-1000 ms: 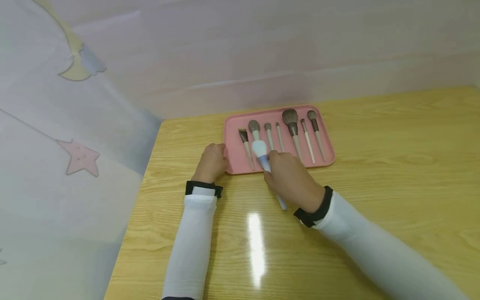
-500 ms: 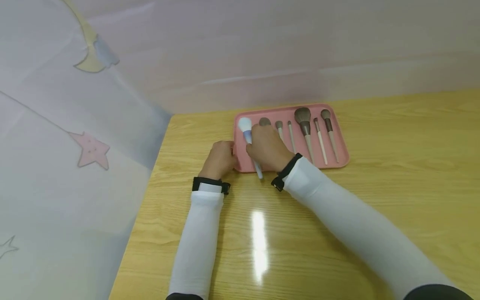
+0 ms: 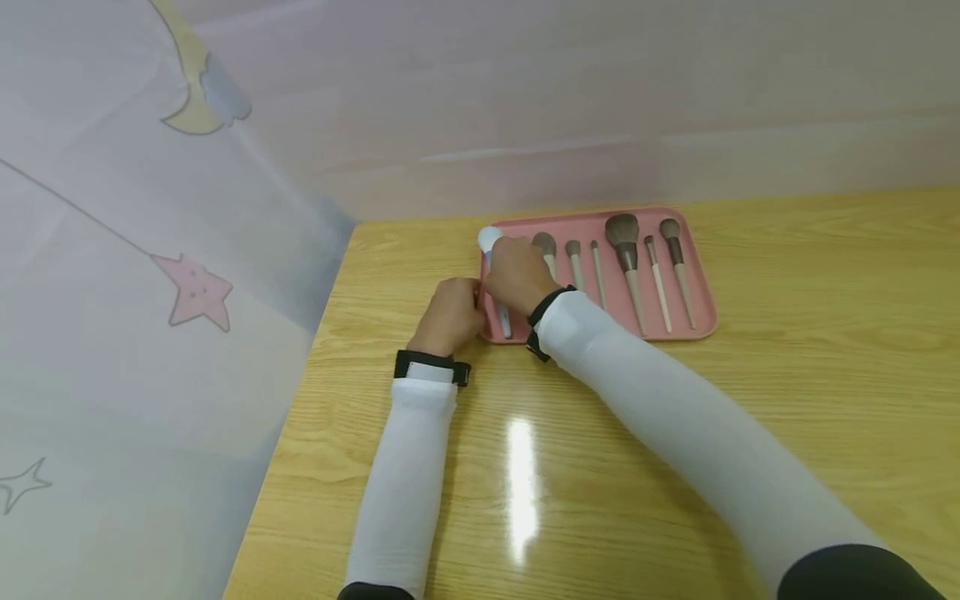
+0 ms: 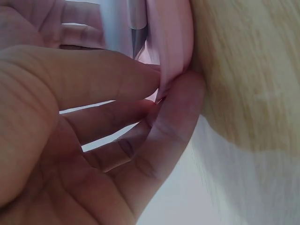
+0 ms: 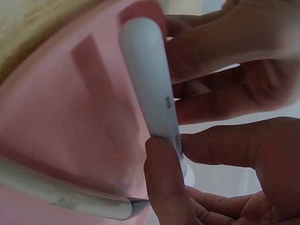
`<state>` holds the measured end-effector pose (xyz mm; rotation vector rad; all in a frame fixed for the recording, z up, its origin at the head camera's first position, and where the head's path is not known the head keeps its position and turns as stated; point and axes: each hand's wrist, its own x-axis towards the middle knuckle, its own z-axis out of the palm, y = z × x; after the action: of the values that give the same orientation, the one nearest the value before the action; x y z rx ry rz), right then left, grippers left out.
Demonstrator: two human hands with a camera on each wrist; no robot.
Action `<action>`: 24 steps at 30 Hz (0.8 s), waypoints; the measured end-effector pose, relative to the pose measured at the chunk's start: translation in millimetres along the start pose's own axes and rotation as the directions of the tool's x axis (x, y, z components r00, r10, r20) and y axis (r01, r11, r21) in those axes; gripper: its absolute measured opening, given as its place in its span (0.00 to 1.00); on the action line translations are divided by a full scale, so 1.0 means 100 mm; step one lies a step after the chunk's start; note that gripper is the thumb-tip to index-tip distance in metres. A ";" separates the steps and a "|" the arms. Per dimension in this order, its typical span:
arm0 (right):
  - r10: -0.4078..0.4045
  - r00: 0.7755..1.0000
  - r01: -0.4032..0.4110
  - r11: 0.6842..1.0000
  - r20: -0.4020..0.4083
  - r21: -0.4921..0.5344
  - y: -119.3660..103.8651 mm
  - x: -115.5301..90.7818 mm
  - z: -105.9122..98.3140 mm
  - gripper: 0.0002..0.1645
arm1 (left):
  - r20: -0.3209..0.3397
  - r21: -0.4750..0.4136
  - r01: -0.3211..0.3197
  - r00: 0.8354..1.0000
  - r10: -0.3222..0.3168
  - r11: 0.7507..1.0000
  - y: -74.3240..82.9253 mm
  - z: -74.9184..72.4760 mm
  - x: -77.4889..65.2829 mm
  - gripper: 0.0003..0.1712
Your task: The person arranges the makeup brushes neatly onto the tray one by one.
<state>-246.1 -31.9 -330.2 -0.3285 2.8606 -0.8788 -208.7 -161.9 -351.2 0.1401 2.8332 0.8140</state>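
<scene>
In the head view my right hand [image 3: 519, 273] pinches a makeup brush [image 3: 490, 239] with white bristles and a pale handle over the left end of the pink tray [image 3: 705, 312]. Its handle [image 5: 149, 79] crosses the right wrist view, gripped between thumb and forefinger, its shadow on the tray floor. My left hand [image 3: 448, 317] holds the tray's left side; in the left wrist view, thumb and fingers pinch the rim [image 4: 178, 37]. Beside the right hand, an angled dark-bristled brush is mostly hidden; a brush handle [image 5: 70, 192] shows low in the right wrist view.
Several brown-bristled makeup brushes lie side by side in the tray, among them a large fluffy brush [image 3: 622, 229] and a brush [image 3: 678, 258] at the right end. A wooden table [image 3: 600, 483] bears the tray, with a pale printed backdrop [image 3: 525, 100] behind.
My right hand has carried the white-bristled brush left and away from me, from over the tray's front edge to its left end. The left hand keeps its hold on the tray.
</scene>
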 end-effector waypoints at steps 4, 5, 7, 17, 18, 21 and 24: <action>0.012 1.000 -0.013 0.999 -0.023 -0.049 0.00 0.05 0.07 0.11 | -0.009 0.016 -0.007 1.000 0.007 1.000 0.02 0.00 -0.01 0.12; 0.018 0.999 -0.019 0.998 -0.026 -0.056 0.01 0.06 0.08 0.11 | -0.010 0.021 -0.009 1.000 0.010 1.000 0.02 0.00 -0.01 0.12; 0.029 0.999 -0.031 0.997 -0.029 -0.069 0.01 0.07 0.10 0.09 | -0.012 0.030 -0.014 1.000 0.014 0.999 0.03 0.00 0.00 0.11; 0.002 1.000 -0.006 0.990 -0.031 -0.138 0.02 0.09 0.13 0.08 | -0.014 0.044 -0.019 1.000 0.020 0.999 0.04 0.01 0.01 0.10; 0.000 1.000 -0.004 0.990 -0.029 -0.140 0.02 0.09 0.13 0.08 | -0.014 0.043 -0.018 1.000 0.019 0.999 0.04 0.01 0.01 0.11; -0.011 1.000 0.007 0.988 -0.025 -0.151 0.01 0.09 0.15 0.08 | -0.020 0.042 -0.018 1.000 0.019 0.999 0.03 0.01 0.00 0.11; -0.015 1.000 0.011 0.987 -0.024 -0.159 0.01 0.08 0.15 0.08 | -0.023 0.044 -0.026 0.999 0.027 0.999 0.03 0.02 0.01 0.11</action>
<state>-251.6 -41.0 -344.2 -0.3562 2.9625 -0.6619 -209.0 -158.0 -351.1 0.1755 2.8782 0.7644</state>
